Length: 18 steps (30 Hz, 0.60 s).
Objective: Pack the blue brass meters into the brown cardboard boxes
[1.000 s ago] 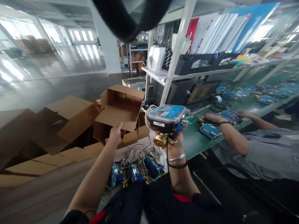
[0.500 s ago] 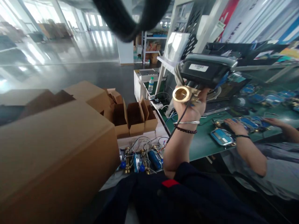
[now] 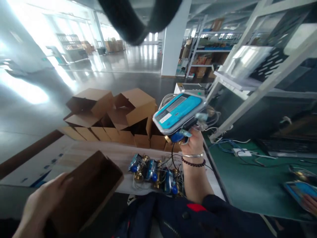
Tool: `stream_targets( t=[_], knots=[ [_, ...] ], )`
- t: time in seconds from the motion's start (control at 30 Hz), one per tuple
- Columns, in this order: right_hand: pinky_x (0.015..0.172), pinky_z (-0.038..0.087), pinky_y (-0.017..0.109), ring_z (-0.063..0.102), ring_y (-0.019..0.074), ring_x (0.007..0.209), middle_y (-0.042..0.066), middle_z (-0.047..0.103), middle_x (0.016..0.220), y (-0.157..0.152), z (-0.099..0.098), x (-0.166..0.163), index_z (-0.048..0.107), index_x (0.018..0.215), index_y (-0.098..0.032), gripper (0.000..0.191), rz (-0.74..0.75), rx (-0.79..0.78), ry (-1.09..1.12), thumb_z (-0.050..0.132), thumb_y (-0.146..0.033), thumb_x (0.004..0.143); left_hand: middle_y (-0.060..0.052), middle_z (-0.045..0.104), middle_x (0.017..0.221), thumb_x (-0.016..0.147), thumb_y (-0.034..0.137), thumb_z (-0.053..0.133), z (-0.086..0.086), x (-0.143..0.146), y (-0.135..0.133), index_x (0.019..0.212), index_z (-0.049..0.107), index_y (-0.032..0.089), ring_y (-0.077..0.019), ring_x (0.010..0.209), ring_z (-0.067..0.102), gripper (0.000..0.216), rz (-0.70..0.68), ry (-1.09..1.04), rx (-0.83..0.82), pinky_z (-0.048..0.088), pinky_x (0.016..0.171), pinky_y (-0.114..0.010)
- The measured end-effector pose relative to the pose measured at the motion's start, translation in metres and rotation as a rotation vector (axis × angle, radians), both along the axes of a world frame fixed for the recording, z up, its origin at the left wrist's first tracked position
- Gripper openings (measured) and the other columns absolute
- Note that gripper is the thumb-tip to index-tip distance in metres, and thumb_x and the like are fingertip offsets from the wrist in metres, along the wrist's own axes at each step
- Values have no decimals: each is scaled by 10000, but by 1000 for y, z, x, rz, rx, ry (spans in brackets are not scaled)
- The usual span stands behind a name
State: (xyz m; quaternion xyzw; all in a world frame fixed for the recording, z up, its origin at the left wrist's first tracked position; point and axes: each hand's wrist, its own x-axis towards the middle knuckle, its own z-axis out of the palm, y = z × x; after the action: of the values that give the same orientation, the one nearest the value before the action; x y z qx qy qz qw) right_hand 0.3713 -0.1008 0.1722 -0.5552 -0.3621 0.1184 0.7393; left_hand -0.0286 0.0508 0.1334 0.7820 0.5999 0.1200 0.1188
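Note:
My right hand (image 3: pixel 194 143) is raised and closed around the underside of a water meter (image 3: pixel 178 112) with a blue display face, a brass body and coiled wires. My left hand (image 3: pixel 41 206) sits low at the bottom left, gripping a small brown cardboard box (image 3: pixel 85 190) held close to the camera. Between the hands, several more meters (image 3: pixel 155 172) with blue caps and tangled wires lie on a pale tabletop (image 3: pixel 99 153).
A heap of open cardboard boxes (image 3: pixel 111 114) stands behind the tabletop. A green bench (image 3: pixel 245 185) with cables and a white power strip runs to the right under a white shelf frame (image 3: pixel 262 86). Another person's hand (image 3: pixel 309 201) shows at the right edge.
The view swung left. My right hand lowered the meter and turned its blue face up. My left hand brought the cardboard box down to the lower left.

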Motion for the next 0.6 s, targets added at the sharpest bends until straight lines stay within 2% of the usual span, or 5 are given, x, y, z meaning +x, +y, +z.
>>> stream_targets(
  t=[0.07, 0.2, 0.4, 0.5, 0.6],
  knots=[
    [547, 550, 268, 628, 133, 623, -17, 638, 718, 24, -8, -27, 604, 803, -230, 201, 50, 112, 154, 593, -423, 747, 79, 629, 579, 799, 316, 506, -7, -7, 19, 679, 594, 313, -176, 605, 592, 148, -38, 101, 0, 385, 556, -263],
    [386, 448, 164, 514, 73, 438, -50, 612, 595, 45, -26, -80, 611, 719, -203, 180, 221, 142, 366, 723, -323, 644, 8, 705, 793, 811, 303, 456, -26, 12, 57, 808, 646, 288, -190, 729, 636, 190, -227, 269, 3, 383, 586, -246],
    [533, 545, 280, 623, 167, 563, 17, 678, 609, 76, -48, -152, 632, 596, -175, 144, 421, -101, 126, 753, -252, 611, -69, 692, 898, 861, 306, 463, -52, 26, 97, 906, 654, 232, -218, 857, 624, 210, -423, 282, 82, 419, 751, -292],
    [569, 546, 306, 637, 185, 620, 41, 701, 724, 94, -73, -188, 652, 742, -184, 155, 327, -106, -27, 729, -286, 655, -97, 680, 934, 830, 344, 536, -63, 10, 109, 891, 667, 202, -246, 922, 600, 203, -365, 141, 154, 407, 854, -335],
    [689, 536, 350, 638, 219, 810, 105, 682, 943, 111, -108, -216, 635, 814, -190, 122, 234, -58, -396, 653, -278, 732, -82, 675, 881, 826, 344, 537, -73, -9, 117, 831, 680, 195, -219, 875, 598, 207, -271, -45, 69, 436, 802, -302]
  ],
)
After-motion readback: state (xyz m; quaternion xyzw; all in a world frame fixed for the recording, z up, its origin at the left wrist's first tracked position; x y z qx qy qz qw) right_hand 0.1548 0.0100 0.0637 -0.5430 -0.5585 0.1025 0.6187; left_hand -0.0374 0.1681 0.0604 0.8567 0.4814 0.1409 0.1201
